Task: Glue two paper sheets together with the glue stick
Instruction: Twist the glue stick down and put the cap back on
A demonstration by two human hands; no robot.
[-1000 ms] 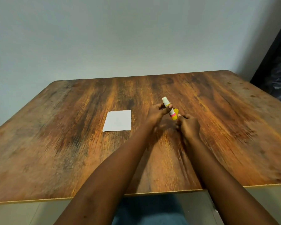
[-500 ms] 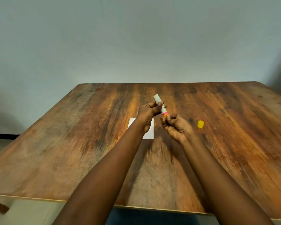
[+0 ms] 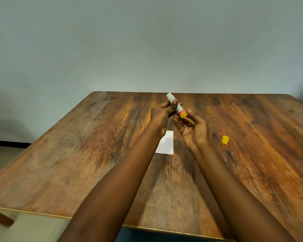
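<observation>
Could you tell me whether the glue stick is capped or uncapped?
Uncapped: the yellow cap lies on the table, apart from the glue stick gripped in the left hand; its upper end is bare.

Two bare forearms: left forearm (image 3: 121,180) and right forearm (image 3: 234,186), uncovered from lower frame edge to wrist. Left hand (image 3: 162,116) and right hand (image 3: 193,131) likewise bare. Thin ring (image 3: 186,128), pale metallic, on one finger of right hand. Small dark dot on left forearm near wrist. Dark blue strip (image 3: 164,236) between forearms at frame bottom, possibly clothing; too dim to confirm.
</observation>
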